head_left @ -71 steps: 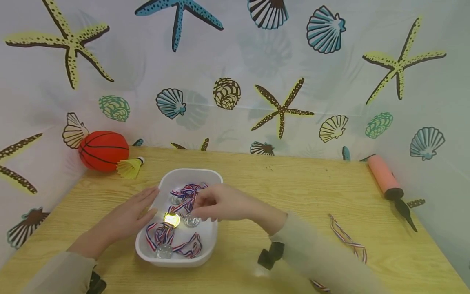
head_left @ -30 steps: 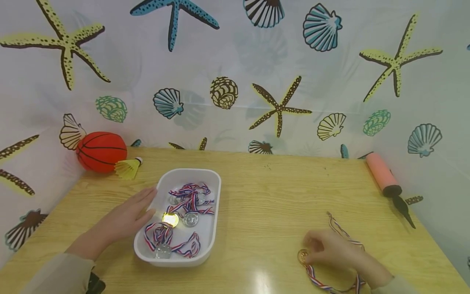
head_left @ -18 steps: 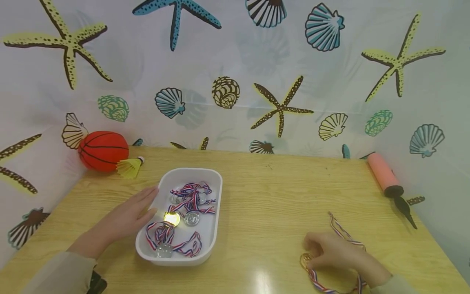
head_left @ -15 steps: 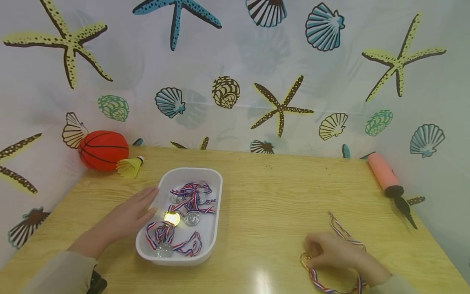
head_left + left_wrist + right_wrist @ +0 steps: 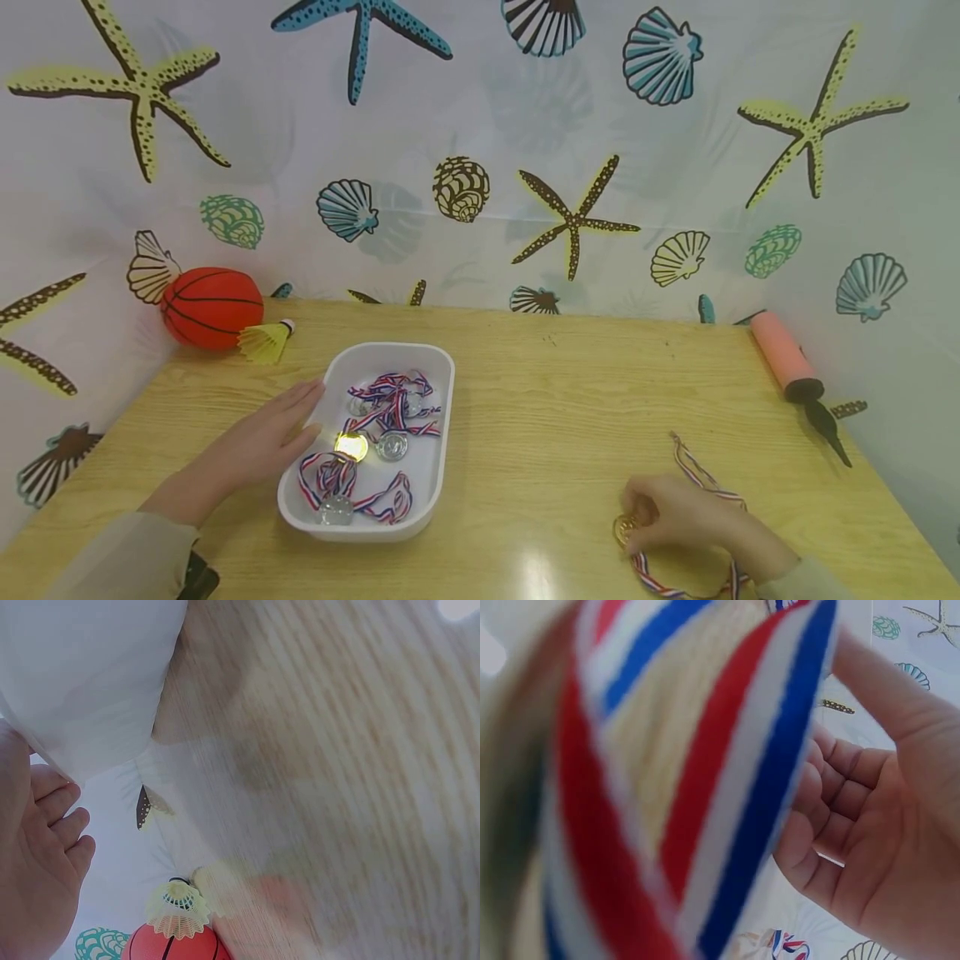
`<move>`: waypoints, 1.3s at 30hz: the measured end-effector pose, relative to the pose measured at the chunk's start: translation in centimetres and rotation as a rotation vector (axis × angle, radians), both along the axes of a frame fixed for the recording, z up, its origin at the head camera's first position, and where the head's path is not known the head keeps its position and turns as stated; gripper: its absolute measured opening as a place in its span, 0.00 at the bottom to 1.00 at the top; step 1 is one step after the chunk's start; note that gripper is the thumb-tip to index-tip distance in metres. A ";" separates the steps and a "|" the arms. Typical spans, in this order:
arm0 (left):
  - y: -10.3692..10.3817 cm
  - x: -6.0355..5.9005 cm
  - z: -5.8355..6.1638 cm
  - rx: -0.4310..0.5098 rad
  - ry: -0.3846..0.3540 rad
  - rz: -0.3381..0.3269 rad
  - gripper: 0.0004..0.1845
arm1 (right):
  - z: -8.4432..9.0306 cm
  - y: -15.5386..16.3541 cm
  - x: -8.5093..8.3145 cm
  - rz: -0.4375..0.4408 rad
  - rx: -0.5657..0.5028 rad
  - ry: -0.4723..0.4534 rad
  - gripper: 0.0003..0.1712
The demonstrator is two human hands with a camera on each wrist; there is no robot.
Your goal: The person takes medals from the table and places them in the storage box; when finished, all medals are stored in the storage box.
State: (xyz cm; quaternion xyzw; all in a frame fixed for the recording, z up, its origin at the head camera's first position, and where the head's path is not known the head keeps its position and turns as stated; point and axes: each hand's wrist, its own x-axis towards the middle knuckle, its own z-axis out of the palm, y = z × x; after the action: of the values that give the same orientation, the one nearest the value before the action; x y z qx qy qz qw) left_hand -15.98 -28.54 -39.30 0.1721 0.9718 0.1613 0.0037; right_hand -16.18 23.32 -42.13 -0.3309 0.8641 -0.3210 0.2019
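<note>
The right hand (image 5: 686, 521) is resting near the front right of the pale wood-grain bench (image 5: 570, 400), its fingers curling over a small round gold metal medal (image 5: 624, 528) that is lying flat at the fingertips' left. The medal's red, white and blue woven ribbon (image 5: 705, 479) is looping around the hand. The left hand (image 5: 247, 454) is lying flat, fingers straight, touching the left wall of the smooth white plastic tray (image 5: 442, 392) holding more shiny medals.
</note>
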 end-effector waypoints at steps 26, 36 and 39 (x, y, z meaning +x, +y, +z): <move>0.1 0.2 0.3 0.007 -0.018 0.013 0.33 | -0.3 0.1 -0.2 0.035 -0.042 0.006 0.08; 0.1 0.1 0.1 0.006 -0.020 0.015 0.33 | 0.3 -0.6 -0.2 -0.016 0.019 0.015 0.15; 0.1 0.1 0.1 0.006 -0.015 0.012 0.33 | 0.4 -0.7 -0.1 -0.024 0.025 0.001 0.18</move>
State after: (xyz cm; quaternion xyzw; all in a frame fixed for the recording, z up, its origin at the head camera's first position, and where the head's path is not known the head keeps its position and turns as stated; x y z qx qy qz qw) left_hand -15.91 -28.48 -39.23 0.1650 0.9723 0.1653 0.0094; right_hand -16.31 22.60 -41.75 -0.3184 0.8720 -0.3125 0.2016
